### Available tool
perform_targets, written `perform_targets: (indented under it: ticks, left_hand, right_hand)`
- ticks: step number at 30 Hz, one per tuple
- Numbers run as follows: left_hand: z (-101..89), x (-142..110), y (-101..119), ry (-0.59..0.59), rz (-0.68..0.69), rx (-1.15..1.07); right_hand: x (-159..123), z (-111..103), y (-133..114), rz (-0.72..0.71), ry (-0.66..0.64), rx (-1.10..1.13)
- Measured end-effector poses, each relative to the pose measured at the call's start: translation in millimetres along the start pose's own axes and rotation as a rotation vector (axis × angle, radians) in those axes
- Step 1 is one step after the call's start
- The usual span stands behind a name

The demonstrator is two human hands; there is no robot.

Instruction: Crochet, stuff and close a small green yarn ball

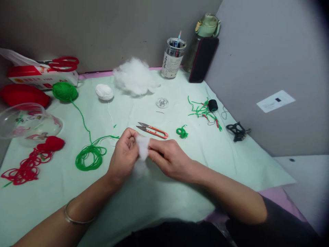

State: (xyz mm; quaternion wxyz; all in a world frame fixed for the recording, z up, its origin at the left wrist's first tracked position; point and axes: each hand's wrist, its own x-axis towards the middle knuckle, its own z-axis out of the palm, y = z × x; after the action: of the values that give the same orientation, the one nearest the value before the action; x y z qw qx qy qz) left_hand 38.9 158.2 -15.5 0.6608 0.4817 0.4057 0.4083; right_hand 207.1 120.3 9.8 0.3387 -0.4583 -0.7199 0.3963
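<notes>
My left hand (123,156) and my right hand (168,157) meet above the pale green cloth (167,195), both pinching a small tuft of white stuffing (142,147) between their fingers. Orange-handled thread snips (153,129) lie just beyond my hands. A small green crocheted piece (182,132) rests to the right of the snips. A coil of green yarn (88,157) lies left of my left hand and runs back to a green yarn ball (64,91).
A big pile of white stuffing (133,78) and a white yarn ball (104,91) sit at the back. Red yarn (31,164), a clear bowl (28,123), red scissors (64,63) on a box at left. Pen jar (173,57), bottle, phone, green scraps (203,110), black clip (238,131) at right.
</notes>
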Motion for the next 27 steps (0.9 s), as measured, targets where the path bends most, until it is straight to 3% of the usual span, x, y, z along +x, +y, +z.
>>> perform_targets:
  ticks: [4,8,10,13,15,18,22,27]
  left_hand:
    - [-1.2,2,0,0.041,0.014,0.024]
    - [1.0,2,0,0.09,0.094,0.047]
    - [2.2,-1,-1,0.071,0.151,0.056]
    - [2.9,-6,-4,0.025,0.191,0.068]
    - [2.4,-9,-7,0.017,0.21,0.095]
    - [1.5,-10,-10,0.027,0.253,0.158]
    - [1.1,-7,-8,0.066,0.192,0.135]
    - [0.3,-4,-7,0.066,0.121,0.107]
  right_hand:
    - [3,-1,3,-0.007,0.006,0.013]
    - [6,-13,10,-0.05,0.201,0.052]
    - [7,-18,10,-0.036,0.281,0.198]
    - [8,-19,7,0.029,0.219,0.6]
    - [9,-17,6,0.122,0.189,0.749]
    - [9,-14,5,0.207,0.227,0.526]
    - [7,-15,3,0.202,0.127,0.136]
    - [7,-16,5,0.228,0.023,0.111]
